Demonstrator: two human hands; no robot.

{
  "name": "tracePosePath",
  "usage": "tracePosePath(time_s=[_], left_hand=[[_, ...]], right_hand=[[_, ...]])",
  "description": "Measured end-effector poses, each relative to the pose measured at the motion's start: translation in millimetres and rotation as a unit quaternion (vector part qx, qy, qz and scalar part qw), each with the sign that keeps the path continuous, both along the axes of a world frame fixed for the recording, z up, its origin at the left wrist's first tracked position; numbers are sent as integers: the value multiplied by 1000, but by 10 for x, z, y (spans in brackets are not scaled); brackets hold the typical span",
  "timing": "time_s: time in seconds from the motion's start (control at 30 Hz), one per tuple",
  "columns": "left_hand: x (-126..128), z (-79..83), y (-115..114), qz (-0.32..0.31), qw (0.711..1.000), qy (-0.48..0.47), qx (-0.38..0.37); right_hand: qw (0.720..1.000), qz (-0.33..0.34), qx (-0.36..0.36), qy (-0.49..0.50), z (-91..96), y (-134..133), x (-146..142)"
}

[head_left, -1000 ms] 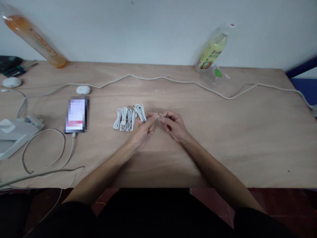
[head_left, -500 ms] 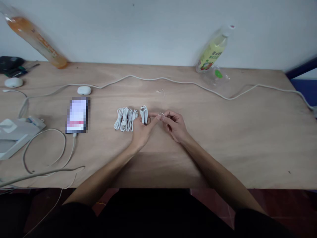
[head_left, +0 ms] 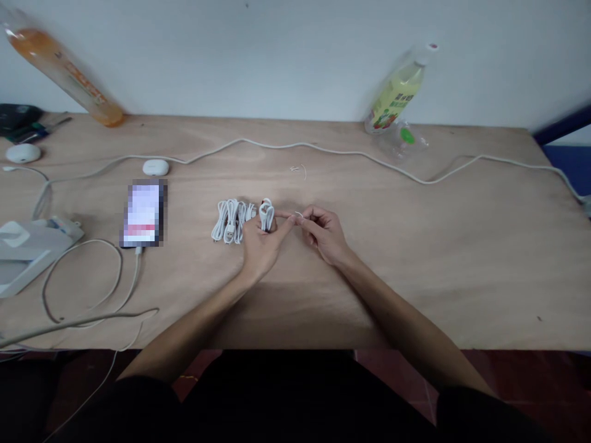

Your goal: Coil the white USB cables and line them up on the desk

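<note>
My left hand (head_left: pixel 261 247) is closed around a coiled white USB cable (head_left: pixel 266 215), whose loops stand up from my curled fingers. Its thumb and forefinger reach right and meet the fingertips of my right hand (head_left: pixel 325 235). Between the two pinches is a thin white twist tie (head_left: pixel 299 214), only partly visible. My right hand's other fingers are curled under. Just left of my left hand lie several coiled white cables (head_left: pixel 229 221), side by side, with a USB plug showing. Farther back on the table are a few loose twist ties (head_left: pixel 298 170).
A long white cord (head_left: pixel 300 145) runs across the wooden table (head_left: pixel 438 264). On the left are a phone (head_left: pixel 143 212) on a charging cable, a white earbud case (head_left: pixel 156 167) and a white holder (head_left: pixel 32 252). Two bottles, orange (head_left: pixel 69 74) and yellow-green (head_left: pixel 397 92), lean at the wall.
The coiled cable in my left hand has tilted slightly and shifted a little left. Both hands keep their pinch on the twist tie, with only small finger movement.
</note>
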State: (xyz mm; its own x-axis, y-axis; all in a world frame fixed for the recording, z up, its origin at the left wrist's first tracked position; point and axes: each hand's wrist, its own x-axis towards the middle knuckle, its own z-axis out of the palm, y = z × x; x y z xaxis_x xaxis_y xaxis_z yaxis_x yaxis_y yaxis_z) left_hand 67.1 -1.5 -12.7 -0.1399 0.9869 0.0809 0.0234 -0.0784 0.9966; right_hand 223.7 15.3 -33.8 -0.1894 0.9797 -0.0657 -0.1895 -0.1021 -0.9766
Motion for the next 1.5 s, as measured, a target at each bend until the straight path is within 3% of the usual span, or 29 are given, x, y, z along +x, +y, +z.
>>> tracePosePath(time_s=[0.2, 0.73, 1.03, 1.2, 1.5], left_hand=[[17, 30, -10, 12, 999, -27, -14], [40, -67, 42, -18, 993, -95, -70], [30, -64, 68, 1, 994, -84, -72], [18, -59, 70, 7, 995, -74, -73], [26, -69, 54, -4, 992, -88, -90]], right_hand=[[1000, -1, -10, 10, 11, 3, -2], [1000, -9, 15, -9, 15, -6, -18], [998, 18, 44, -33, 70, -46, -32], [999, 7, 21, -35, 67, -55, -35], [996, -19, 64, -65, 78, -62, -25]])
